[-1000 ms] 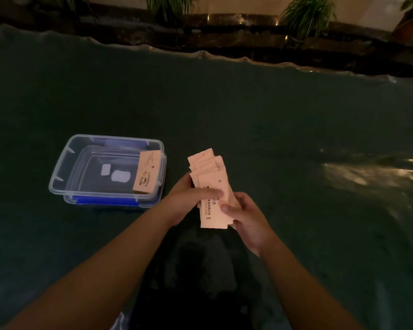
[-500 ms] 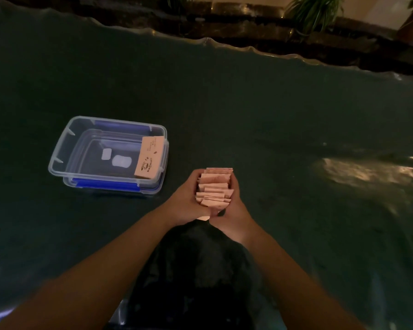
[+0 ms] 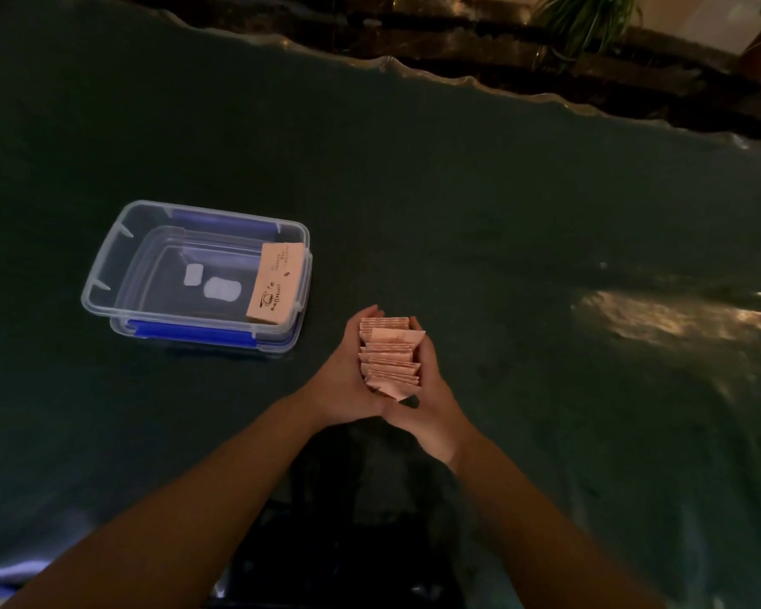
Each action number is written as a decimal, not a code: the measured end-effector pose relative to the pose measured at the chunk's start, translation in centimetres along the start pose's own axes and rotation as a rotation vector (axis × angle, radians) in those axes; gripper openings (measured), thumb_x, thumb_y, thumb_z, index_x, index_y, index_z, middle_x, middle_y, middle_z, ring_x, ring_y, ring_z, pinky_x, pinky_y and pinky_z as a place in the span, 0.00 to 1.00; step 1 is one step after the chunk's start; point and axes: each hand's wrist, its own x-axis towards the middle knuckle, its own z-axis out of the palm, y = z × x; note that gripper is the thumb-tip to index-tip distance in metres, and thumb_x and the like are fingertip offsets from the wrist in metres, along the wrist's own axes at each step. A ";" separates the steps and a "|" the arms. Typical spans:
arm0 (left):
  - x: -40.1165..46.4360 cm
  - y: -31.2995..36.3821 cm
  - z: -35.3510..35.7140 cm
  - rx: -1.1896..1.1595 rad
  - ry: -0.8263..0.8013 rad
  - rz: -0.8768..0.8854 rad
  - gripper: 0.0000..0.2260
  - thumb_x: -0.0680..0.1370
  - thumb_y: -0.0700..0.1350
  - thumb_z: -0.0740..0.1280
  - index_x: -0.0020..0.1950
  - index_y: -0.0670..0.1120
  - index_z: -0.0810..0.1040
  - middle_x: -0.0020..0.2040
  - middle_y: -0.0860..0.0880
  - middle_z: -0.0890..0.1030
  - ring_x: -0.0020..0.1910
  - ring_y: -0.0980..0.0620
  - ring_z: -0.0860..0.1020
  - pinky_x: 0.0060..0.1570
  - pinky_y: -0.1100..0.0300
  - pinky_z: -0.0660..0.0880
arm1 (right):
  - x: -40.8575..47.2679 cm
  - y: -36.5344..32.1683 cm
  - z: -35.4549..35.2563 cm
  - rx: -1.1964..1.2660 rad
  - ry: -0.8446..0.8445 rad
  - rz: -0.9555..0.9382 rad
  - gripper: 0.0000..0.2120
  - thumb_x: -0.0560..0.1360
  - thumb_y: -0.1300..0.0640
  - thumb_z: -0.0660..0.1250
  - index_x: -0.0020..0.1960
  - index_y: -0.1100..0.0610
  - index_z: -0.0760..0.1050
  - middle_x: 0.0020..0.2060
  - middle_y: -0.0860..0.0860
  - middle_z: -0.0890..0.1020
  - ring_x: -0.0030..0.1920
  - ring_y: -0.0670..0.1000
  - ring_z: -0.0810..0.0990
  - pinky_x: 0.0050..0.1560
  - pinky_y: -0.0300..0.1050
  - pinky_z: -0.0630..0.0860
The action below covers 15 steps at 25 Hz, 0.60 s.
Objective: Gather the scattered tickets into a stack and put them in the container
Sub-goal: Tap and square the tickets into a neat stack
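Note:
A bundle of pink paper tickets [image 3: 389, 356] stands on edge on the dark green table, uneven at the top. My left hand [image 3: 348, 380] presses its left side and my right hand [image 3: 431, 389] presses its right side, palms facing each other. To the left stands a clear plastic container [image 3: 106, 283] with blue clips, open at the top. A pink ticket stack [image 3: 277, 287] printed with a cup drawing leans against the container's right inner wall.
The dark green table cover [image 3: 458, 213] spreads wide on all sides, with a light glare [image 3: 677, 314] at the right. Beyond the wavy far edge stand potted plants [image 3: 585, 19]. A dark shape [image 3: 348, 520] sits between my forearms.
One second ago the tickets were fanned flat in my hands. Both hands have turned them on edge and squeezed them together on the table, just right of the container.

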 end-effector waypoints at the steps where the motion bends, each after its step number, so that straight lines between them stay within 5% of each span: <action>1: 0.0 -0.1 0.1 0.021 -0.002 0.016 0.63 0.62 0.52 0.86 0.82 0.58 0.42 0.72 0.62 0.70 0.70 0.68 0.71 0.64 0.74 0.67 | -0.1 -0.3 0.3 0.036 0.042 -0.037 0.58 0.71 0.56 0.82 0.87 0.44 0.47 0.82 0.53 0.69 0.79 0.50 0.73 0.76 0.52 0.73; 4: 0.0 -0.3 0.4 0.054 0.009 0.053 0.64 0.64 0.53 0.86 0.82 0.62 0.40 0.77 0.58 0.67 0.74 0.64 0.69 0.70 0.64 0.65 | 0.2 -0.9 1.1 -0.106 0.172 -0.169 0.49 0.72 0.41 0.79 0.81 0.27 0.52 0.86 0.46 0.59 0.84 0.47 0.63 0.79 0.54 0.69; 6: -0.1 -0.5 0.5 0.062 0.003 0.058 0.64 0.64 0.54 0.86 0.81 0.64 0.39 0.77 0.56 0.68 0.72 0.62 0.71 0.70 0.59 0.68 | 0.1 -1.4 1.2 -0.310 0.197 -0.203 0.39 0.74 0.39 0.75 0.76 0.20 0.57 0.86 0.37 0.51 0.83 0.38 0.58 0.76 0.40 0.71; 8: -0.1 -0.6 0.5 0.066 0.001 0.049 0.65 0.64 0.54 0.85 0.81 0.62 0.37 0.76 0.57 0.69 0.72 0.62 0.72 0.70 0.62 0.67 | -0.1 -1.6 1.4 -0.439 0.197 -0.228 0.30 0.76 0.37 0.71 0.74 0.23 0.65 0.85 0.37 0.50 0.80 0.29 0.56 0.70 0.28 0.71; 10: -0.1 -0.8 0.5 0.076 -0.002 0.051 0.64 0.65 0.53 0.85 0.82 0.56 0.37 0.74 0.67 0.68 0.71 0.65 0.70 0.69 0.69 0.65 | -0.3 -1.5 1.4 -0.503 0.187 -0.229 0.30 0.77 0.39 0.71 0.77 0.31 0.67 0.86 0.39 0.51 0.79 0.27 0.55 0.71 0.32 0.72; 12: -0.2 -0.9 0.5 0.079 -0.004 0.061 0.63 0.66 0.53 0.84 0.83 0.53 0.39 0.72 0.72 0.66 0.71 0.67 0.69 0.68 0.75 0.62 | -0.5 -1.6 1.2 -0.574 0.160 -0.221 0.34 0.78 0.40 0.71 0.81 0.39 0.66 0.87 0.41 0.48 0.82 0.34 0.56 0.74 0.42 0.73; 15: -0.3 -0.8 0.5 0.029 0.005 0.041 0.65 0.65 0.53 0.85 0.82 0.60 0.35 0.77 0.56 0.69 0.73 0.63 0.70 0.68 0.70 0.65 | -0.3 -2.5 0.6 -0.857 0.152 -0.245 0.39 0.76 0.32 0.67 0.84 0.40 0.63 0.88 0.53 0.46 0.87 0.56 0.53 0.80 0.57 0.68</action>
